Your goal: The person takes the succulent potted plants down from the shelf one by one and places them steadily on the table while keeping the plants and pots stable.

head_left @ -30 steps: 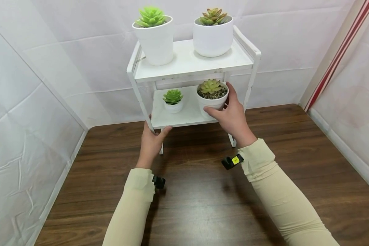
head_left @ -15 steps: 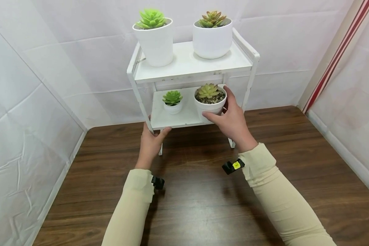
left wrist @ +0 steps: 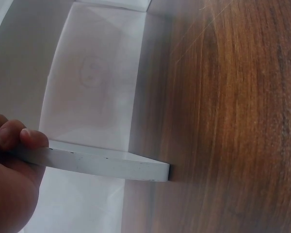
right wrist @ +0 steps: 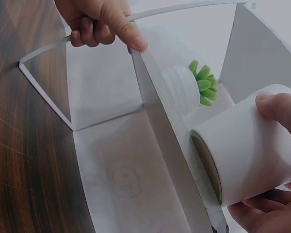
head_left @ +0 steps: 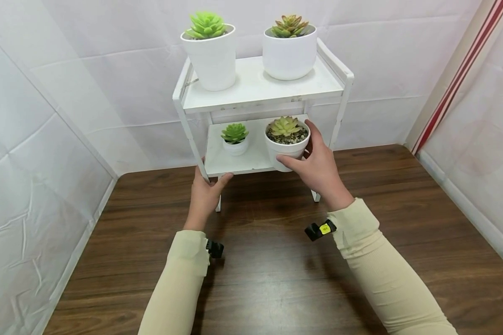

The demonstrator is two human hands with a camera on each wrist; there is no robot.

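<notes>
My right hand (head_left: 318, 167) grips a white pot (head_left: 289, 151) with a pale green succulent (head_left: 285, 126) in gravel, thumb in front and fingers round its right side. In the right wrist view the pot's base (right wrist: 208, 165) shows at the shelf's front edge; whether it touches is hard to tell. My left hand (head_left: 204, 195) holds the front left post of the white two-tier rack (head_left: 251, 100), its thumb on the lower shelf's front edge. In the left wrist view those fingers (left wrist: 34, 138) curl round the white post (left wrist: 106, 165). A small potted green succulent (head_left: 235, 139) stands left on the lower shelf.
Two larger white pots stand on the upper shelf: a tall one (head_left: 214, 63) with a bright green succulent and a rounded one (head_left: 290, 56) with a reddish-green succulent. The rack stands on a brown wooden table (head_left: 260, 260), with white sheeting (head_left: 121, 93) behind and beside it.
The right hand has drawn its succulent pot forward and slightly left, to the lower shelf's front edge. The left hand keeps its grip on the rack.
</notes>
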